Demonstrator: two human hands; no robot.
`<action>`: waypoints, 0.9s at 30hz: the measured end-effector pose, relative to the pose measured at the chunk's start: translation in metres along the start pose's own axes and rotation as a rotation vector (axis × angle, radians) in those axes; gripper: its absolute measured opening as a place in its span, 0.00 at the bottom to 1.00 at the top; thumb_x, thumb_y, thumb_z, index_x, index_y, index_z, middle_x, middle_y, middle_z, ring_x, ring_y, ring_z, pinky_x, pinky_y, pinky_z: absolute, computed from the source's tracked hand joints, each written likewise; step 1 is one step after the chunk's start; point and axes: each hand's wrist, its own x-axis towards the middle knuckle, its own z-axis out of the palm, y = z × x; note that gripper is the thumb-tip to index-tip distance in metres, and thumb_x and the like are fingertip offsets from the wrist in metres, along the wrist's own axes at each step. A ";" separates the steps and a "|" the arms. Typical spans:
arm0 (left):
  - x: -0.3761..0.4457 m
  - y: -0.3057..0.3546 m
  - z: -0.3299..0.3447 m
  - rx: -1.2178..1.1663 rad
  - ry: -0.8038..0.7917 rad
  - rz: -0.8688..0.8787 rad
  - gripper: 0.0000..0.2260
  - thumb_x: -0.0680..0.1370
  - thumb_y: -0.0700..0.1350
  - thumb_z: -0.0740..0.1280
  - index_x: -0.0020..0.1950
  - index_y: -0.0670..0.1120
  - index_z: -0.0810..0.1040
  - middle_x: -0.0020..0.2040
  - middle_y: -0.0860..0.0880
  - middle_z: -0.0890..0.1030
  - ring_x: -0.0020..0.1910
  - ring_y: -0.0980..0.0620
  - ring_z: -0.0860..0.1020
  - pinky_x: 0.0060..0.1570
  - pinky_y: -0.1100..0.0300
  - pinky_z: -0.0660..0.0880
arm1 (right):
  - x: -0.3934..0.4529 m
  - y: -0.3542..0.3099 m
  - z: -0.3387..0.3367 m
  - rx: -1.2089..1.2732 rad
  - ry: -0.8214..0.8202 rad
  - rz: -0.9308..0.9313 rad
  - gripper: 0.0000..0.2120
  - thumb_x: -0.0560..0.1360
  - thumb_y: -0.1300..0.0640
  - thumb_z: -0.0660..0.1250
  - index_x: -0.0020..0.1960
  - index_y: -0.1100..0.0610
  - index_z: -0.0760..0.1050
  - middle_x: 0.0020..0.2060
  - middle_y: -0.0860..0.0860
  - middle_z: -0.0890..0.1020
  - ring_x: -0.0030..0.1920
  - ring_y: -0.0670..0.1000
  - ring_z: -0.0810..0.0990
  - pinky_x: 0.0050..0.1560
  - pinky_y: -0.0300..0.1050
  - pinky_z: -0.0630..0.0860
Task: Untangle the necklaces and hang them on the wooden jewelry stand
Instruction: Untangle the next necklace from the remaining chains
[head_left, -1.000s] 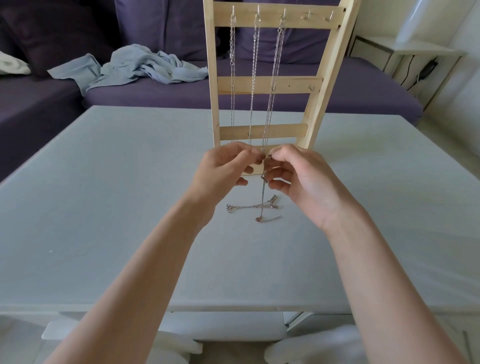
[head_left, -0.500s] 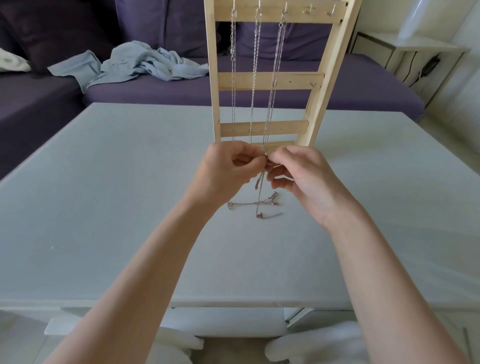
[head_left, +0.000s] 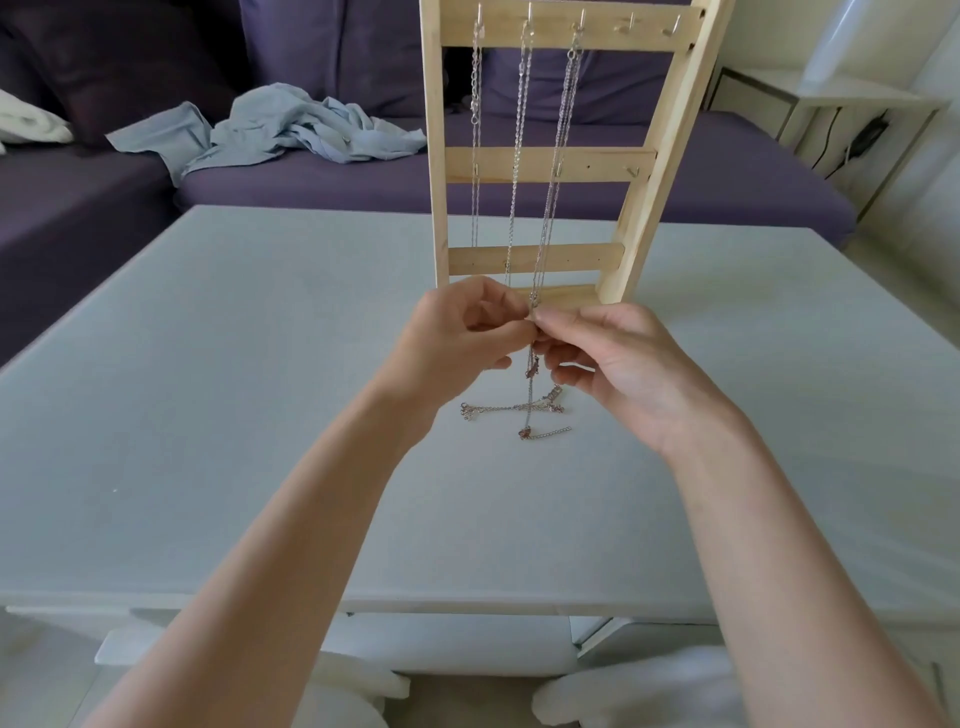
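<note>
A tall wooden jewelry stand (head_left: 545, 163) stands upright on the pale table (head_left: 208, 415). Three silver necklaces (head_left: 519, 130) hang from hooks on its top bar. Low in front of the stand my left hand (head_left: 457, 338) and my right hand (head_left: 623, 364) meet fingertip to fingertip, both pinching the chain of the third necklace (head_left: 558, 156). Below my fingers that chain drops to a small tangle of chain ends (head_left: 524, 410) lying on the table. The pinched spot itself is hidden by my fingertips.
Behind the table runs a purple sofa (head_left: 519, 192) with a crumpled light-blue cloth (head_left: 280, 130) on it. A white side table (head_left: 841, 104) with cables stands at the back right. White chair parts (head_left: 457, 649) show under the table's near edge.
My hands have risen slightly and closed together near the stand's bottom bar. The chain ends on the table have barely shifted.
</note>
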 end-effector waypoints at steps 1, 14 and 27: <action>-0.001 0.000 -0.002 -0.053 -0.022 -0.046 0.08 0.74 0.36 0.68 0.40 0.48 0.74 0.35 0.53 0.79 0.35 0.58 0.76 0.38 0.67 0.74 | 0.000 0.000 0.001 -0.001 -0.013 0.004 0.07 0.74 0.59 0.67 0.39 0.62 0.79 0.30 0.50 0.79 0.30 0.44 0.74 0.35 0.36 0.71; -0.003 -0.001 -0.011 -0.320 -0.127 -0.274 0.07 0.76 0.35 0.62 0.40 0.44 0.70 0.33 0.48 0.71 0.27 0.57 0.70 0.31 0.67 0.71 | 0.003 -0.001 0.008 0.029 -0.099 0.107 0.07 0.68 0.56 0.70 0.37 0.60 0.77 0.31 0.52 0.75 0.29 0.45 0.73 0.32 0.35 0.72; -0.003 -0.005 -0.003 -0.232 -0.060 -0.299 0.09 0.76 0.35 0.61 0.37 0.44 0.70 0.31 0.50 0.68 0.27 0.56 0.66 0.29 0.66 0.71 | 0.002 -0.003 0.006 -0.122 -0.052 0.060 0.05 0.72 0.66 0.68 0.38 0.61 0.79 0.31 0.51 0.79 0.31 0.45 0.76 0.35 0.34 0.75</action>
